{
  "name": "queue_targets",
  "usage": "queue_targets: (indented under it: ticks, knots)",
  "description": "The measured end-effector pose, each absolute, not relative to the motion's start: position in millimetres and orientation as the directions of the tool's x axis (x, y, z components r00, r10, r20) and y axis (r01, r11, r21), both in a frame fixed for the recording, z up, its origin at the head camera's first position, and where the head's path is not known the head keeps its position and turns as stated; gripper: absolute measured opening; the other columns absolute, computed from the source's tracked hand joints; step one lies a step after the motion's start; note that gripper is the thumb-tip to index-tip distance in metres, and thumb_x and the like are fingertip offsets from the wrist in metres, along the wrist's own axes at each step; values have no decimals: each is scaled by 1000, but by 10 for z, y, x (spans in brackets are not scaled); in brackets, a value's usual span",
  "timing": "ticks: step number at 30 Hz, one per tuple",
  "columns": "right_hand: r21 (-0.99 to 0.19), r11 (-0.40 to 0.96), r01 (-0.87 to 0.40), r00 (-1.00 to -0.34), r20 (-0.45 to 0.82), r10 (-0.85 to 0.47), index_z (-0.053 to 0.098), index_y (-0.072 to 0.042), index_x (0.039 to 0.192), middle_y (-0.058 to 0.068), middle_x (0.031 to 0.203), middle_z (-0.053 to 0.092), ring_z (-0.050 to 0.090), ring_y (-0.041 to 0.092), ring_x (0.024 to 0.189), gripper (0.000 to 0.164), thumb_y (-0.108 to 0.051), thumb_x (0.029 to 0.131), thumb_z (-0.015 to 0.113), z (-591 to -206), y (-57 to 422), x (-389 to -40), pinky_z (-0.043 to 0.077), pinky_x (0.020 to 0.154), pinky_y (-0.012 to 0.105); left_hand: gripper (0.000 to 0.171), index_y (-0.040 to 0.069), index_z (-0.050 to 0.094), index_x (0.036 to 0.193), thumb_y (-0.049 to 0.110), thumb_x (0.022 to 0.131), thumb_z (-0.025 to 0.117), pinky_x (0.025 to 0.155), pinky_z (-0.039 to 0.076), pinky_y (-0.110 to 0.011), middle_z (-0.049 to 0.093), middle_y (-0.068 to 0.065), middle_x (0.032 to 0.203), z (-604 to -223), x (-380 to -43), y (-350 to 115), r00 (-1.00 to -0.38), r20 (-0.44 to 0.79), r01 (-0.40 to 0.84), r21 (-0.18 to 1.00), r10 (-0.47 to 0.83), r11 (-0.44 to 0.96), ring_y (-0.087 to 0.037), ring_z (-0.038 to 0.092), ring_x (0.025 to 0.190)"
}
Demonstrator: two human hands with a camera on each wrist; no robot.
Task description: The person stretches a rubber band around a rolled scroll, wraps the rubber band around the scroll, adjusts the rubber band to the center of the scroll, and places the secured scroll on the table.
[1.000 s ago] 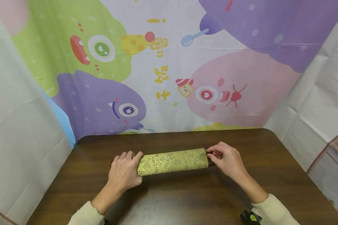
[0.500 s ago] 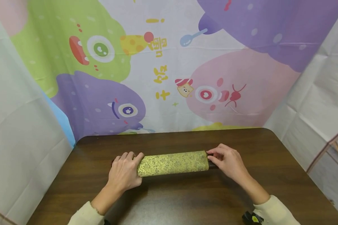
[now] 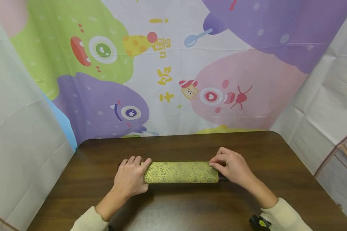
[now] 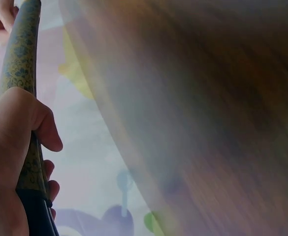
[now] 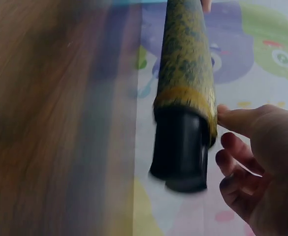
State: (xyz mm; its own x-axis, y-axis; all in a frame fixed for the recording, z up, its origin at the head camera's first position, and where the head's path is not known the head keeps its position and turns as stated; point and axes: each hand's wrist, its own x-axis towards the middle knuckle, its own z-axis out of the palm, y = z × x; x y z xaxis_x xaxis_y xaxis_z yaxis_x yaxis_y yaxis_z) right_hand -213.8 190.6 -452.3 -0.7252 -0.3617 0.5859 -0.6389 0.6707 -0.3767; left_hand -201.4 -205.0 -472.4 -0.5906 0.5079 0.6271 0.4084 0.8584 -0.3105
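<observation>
A long yellow-green patterned fabric sleeve [image 3: 180, 172] is held crosswise above the brown table. From its right opening sticks out a slim black object [image 5: 178, 147] with a rounded double end; more black shows at the left end. The kind of thing inside is hidden by the fabric. My left hand [image 3: 130, 176] grips the sleeve's left end, fingers curled round it, as the left wrist view also shows. At the right end my right hand [image 3: 232, 165] pinches the sleeve's upper edge between thumb and fingertips, just beside the black end.
The dark wood table [image 3: 176, 205] has rounded far corners. Behind it hangs a cloth backdrop [image 3: 167, 118] with cartoon monsters, and pale sheets [image 3: 315, 106] hang at both sides. A black wrist device [image 3: 258, 222] is at the right sleeve cuff.
The patterned sleeve has tipped level, its right end moving down and slightly right. My right fingertips have shifted left, from the black end onto the sleeve's upper corner. The left hand keeps its grip.
</observation>
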Motion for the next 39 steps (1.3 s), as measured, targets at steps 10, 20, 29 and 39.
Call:
queue_targets:
  ticks: [10, 20, 29, 39]
  knots:
    - [-362, 668, -650, -715, 589, -377, 84, -21, 94, -11, 87, 68, 63, -2, 73, 16, -6, 91, 90, -4473, 1986, -2181, 50, 64, 23, 59, 20, 71, 110, 23, 52, 81, 58, 51, -39, 70, -4, 84, -4687, -2022, -2035, -607, 630, 401, -284, 485, 871, -27, 66, 72]
    - [-294, 661, -691, -678, 582, -449, 82, -20, 97, -6, 98, 76, 67, 12, 88, 23, -1, 87, 90, -4443, 2122, -2225, 51, 69, 26, 65, 19, 73, 114, 21, 50, 80, 58, 49, -38, 70, -4, 84, -4712, -2014, -2107, -641, 615, 396, -248, 459, 884, -27, 63, 70]
    - [-223, 684, -695, -663, 568, -488, 79, -23, 94, -7, 101, 74, 66, 13, 86, 27, -10, 81, 99, -4419, 2141, -2234, 47, 66, 25, 62, 19, 73, 114, 21, 52, 80, 57, 47, -37, 70, -5, 84, -4707, -2015, -2108, -654, 610, 395, -230, 448, 889, -27, 63, 69]
    - [-73, 549, -833, -450, 666, -594, 85, -20, 96, -6, 98, 76, 70, 11, 85, 27, -7, 77, 100, -4455, 2188, -2323, 55, 67, 24, 65, 20, 74, 119, 27, 55, 86, 60, 55, -41, 74, -5, 87, -4707, -2013, -2116, -702, 563, 398, -199, 437, 896, -28, 67, 73]
